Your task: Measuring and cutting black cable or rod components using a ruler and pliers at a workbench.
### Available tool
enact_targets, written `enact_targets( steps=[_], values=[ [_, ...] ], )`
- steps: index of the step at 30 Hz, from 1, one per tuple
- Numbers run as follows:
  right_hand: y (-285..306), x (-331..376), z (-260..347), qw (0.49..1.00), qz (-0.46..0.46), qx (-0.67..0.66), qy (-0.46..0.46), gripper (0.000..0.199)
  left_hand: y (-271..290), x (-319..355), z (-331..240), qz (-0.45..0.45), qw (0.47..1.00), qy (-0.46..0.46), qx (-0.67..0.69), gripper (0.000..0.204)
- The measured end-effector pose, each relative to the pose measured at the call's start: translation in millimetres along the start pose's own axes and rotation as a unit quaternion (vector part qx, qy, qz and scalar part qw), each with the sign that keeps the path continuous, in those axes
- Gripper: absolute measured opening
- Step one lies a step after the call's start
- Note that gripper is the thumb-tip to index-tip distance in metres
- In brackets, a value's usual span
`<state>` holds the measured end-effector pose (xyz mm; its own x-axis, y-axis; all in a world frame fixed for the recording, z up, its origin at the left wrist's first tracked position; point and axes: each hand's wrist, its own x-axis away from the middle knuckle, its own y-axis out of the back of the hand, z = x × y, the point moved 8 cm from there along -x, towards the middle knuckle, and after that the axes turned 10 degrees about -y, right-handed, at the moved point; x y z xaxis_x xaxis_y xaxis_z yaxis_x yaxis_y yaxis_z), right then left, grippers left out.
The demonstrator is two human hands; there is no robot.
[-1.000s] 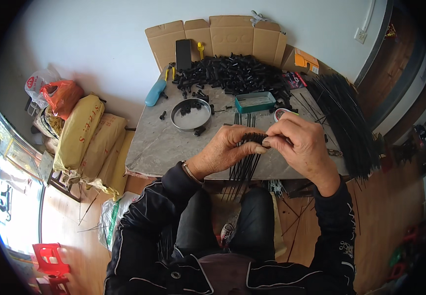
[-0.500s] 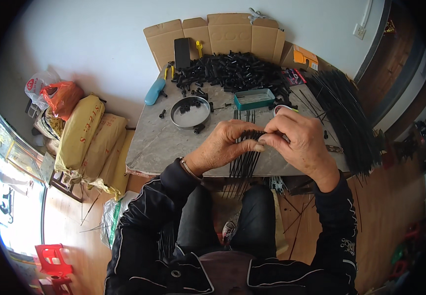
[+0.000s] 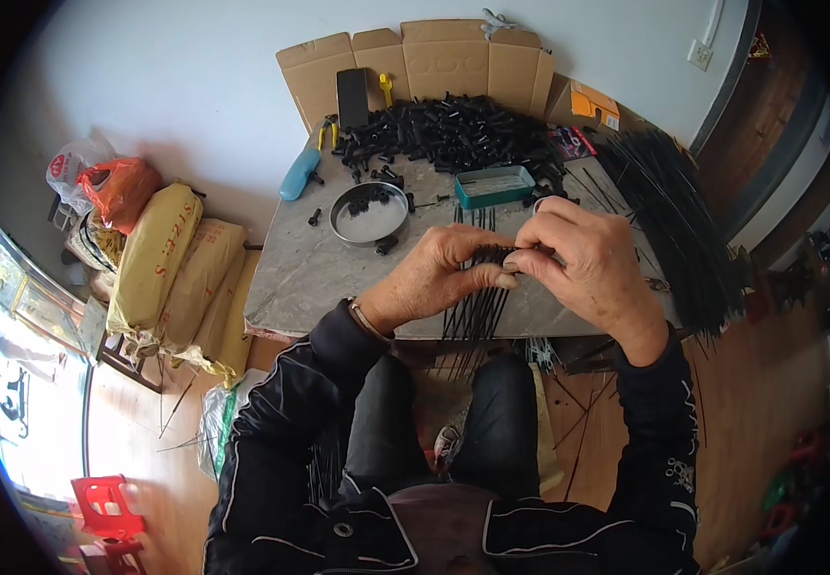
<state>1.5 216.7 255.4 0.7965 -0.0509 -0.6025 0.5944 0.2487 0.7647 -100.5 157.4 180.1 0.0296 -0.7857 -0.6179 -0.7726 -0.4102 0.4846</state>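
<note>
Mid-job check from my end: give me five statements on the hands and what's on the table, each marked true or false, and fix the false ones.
1. The left hand holds a bunch of thin black rods. True.
2. The right hand lies flat on the table. False: its fingers are bent, close by the left thumb.
3. Small black pieces lie in the round metal dish. True.
4. The teal tin stands to the left of the dish. False: it is to the dish's right.
5. A heap of black parts lies in front of the upright cardboard. True.
</note>
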Motion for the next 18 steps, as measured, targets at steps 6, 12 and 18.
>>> enact_targets(
  steps=[6, 12, 18],
  values=[
    [-12.6, 5.2, -12.1, 0.995, -0.027, -0.085, -0.049, 0.023, -1.2, 2.5, 6.2, 0.006, 1.000, -0.001, -0.011, 0.041],
    [-19.2, 13.0, -18.9, 0.977, -0.063, -0.181, -0.093, 0.024, -1.8, 4.0, 5.9, 0.008, 1.000, -0.016, -0.021, 0.041],
    [-15.9, 8.9, -14.2, 0.987, -0.035, -0.123, -0.102, 0.023, -0.2, 2.0, 1.4, 0.005, 0.999, -0.034, -0.036, 0.038]
  ],
)
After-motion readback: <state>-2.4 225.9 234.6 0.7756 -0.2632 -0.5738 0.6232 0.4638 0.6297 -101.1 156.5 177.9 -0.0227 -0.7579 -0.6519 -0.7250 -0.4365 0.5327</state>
